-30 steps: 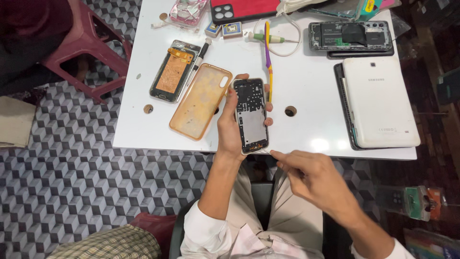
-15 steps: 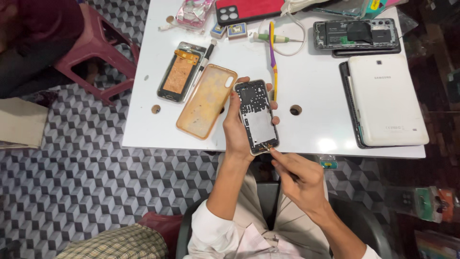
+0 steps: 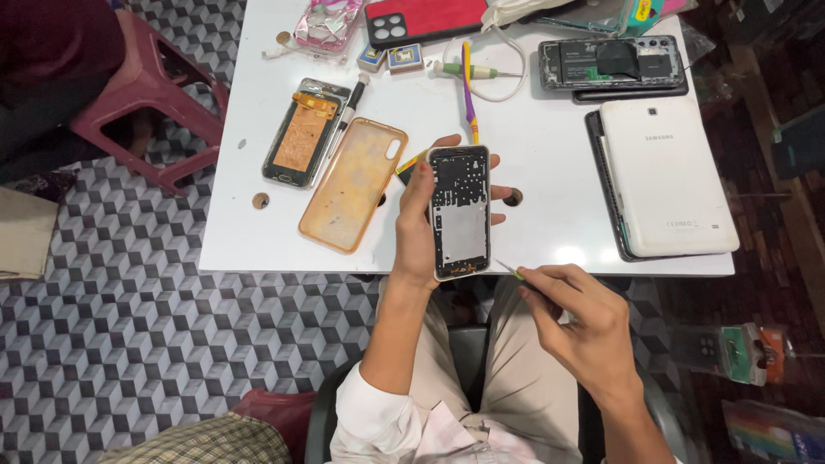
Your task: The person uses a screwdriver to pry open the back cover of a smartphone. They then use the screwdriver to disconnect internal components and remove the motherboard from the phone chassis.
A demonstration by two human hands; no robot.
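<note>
The left hand (image 3: 418, 225) grips an opened phone (image 3: 460, 211) upright by its edges, thumb along one side and fingertips curling round the other, its bare inner frame facing up. Over the last second it has stayed clamped on the phone while the phone lifted a little farther over the worktop (image 3: 550, 180) edge. The right hand (image 3: 584, 322), at about 4 o'clock from the phone, pinches a thin green-tipped pick (image 3: 509, 270) between thumb and forefinger; it has closed in, and the tip now sits just beside the phone's lower right corner, not clearly touching. To my eye the prying work is being lined up at that corner. Outward at 9 o'clock lies a worn orange phone case (image 3: 354, 184), and beyond it at 10 o'clock another stripped phone (image 3: 302, 136) with a copper-coloured panel. At 12 o'clock rests a purple and yellow tool (image 3: 468, 94). At 2 o'clock a white tablet (image 3: 663, 176) lies flat, with a dismantled phone (image 3: 612, 63) above it.
</note>
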